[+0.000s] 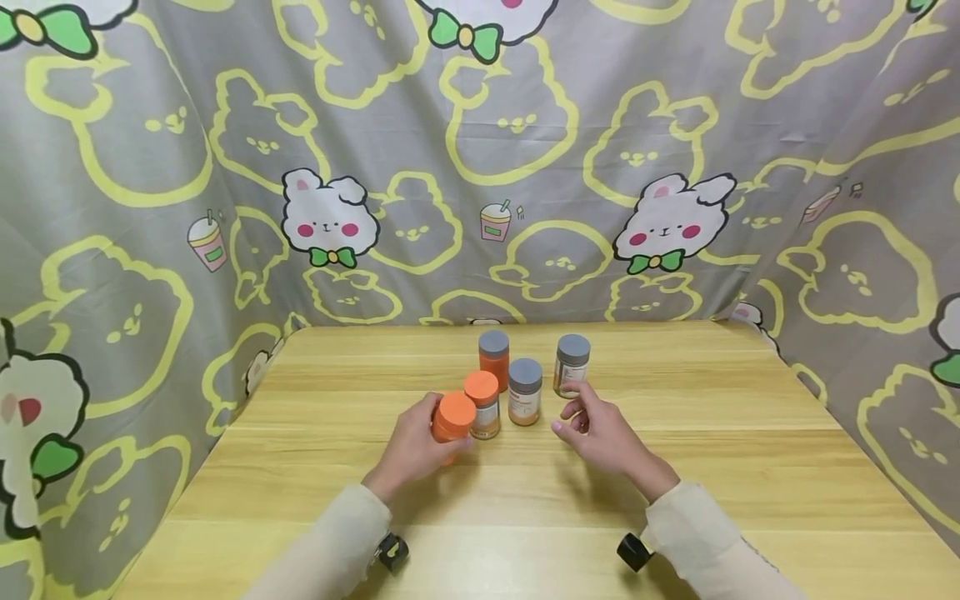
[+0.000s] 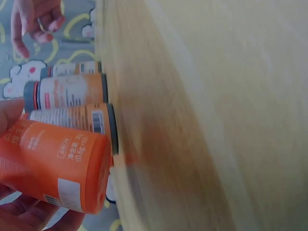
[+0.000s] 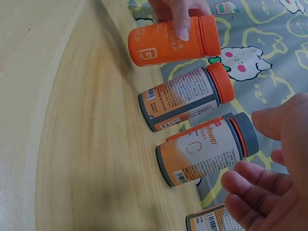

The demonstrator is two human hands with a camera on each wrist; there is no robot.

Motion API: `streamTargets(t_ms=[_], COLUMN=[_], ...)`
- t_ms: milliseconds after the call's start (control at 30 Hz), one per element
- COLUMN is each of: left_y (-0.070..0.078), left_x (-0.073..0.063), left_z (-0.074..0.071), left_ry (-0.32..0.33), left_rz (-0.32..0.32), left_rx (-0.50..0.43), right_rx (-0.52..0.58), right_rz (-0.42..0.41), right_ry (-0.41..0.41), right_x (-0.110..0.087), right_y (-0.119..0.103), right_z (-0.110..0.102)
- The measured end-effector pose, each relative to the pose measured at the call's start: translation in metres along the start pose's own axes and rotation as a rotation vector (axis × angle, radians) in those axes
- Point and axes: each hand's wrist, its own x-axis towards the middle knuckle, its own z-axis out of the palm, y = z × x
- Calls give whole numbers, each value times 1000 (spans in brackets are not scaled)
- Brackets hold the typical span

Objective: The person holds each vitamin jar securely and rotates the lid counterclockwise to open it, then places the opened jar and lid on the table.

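Gripping an all-orange bottle (image 1: 454,414) in the left hand (image 1: 412,447), with thumb and fingers clamped round its sides. Holding it at the left end of the bunch, just beside a bottle with an orange lid and a pale label (image 1: 485,410). Hanging the right hand (image 1: 609,433) in the air near the other end, with bent fingers spread a bit apart and nothing in them. Pointing a fingertip toward a grey-lidded bottle on the far right (image 1: 572,363), maybe touching it and maybe not, being hard to see. Having between the two hands a white bottle with a grey lid (image 1: 525,398) and, behind that to the left, a red-orange bottle with a grey lid (image 1: 494,363). Wearing pale sleeves (image 1: 341,533) and small black gadgets (image 1: 633,552) by the wrists. Working at a yellow wood table (image 1: 510,554), facing a grey cloth (image 1: 420,137) with white bunnies (image 1: 330,218) and yellow shapes (image 1: 513,175).
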Motion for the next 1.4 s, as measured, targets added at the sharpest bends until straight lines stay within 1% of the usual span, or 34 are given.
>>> streamTargets(t_ms=[167, 300, 400, 500, 633, 700, 833, 933, 1100, 1233, 1333, 1400], left_y=[8, 16, 23, 29, 36, 39, 46, 50, 54, 56, 58, 59], left_x=[-4, -4, -3, -2, 0, 1, 4, 6, 10, 12, 14, 14], left_z=[5, 9, 12, 16, 23, 26, 32, 35, 41, 45, 48, 49], left_ry=[-74, -121, -143, -152, -172, -188, -222, -236, -253, -279, -299, -305], left_rz=[37, 66, 83, 115, 160, 172, 177, 184, 198, 187, 172, 174], left_rx=[-7, 8, 17, 33, 68, 86, 118, 133, 148, 166, 190, 209], right_rx=[-5, 2, 15, 31, 46, 45, 51, 45, 8, -27, -57, -71], right_rz=[-11, -19, -23, -35, -68, -84, -116, -144, -183, -185, -170, -165], right_ry=[-2, -5, -6, -9, -28, -41, -79, -107, -120, -133, -153, -162], right_x=[0, 0, -1, 0, 0, 1, 1, 1, 1, 1, 1, 0], right_y=[-3, -5, -6, -8, -11, -13, -16, -18, -19, -22, -24, -25], right_z=[2, 4, 6, 8, 10, 10, 11, 12, 14, 14, 14, 14])
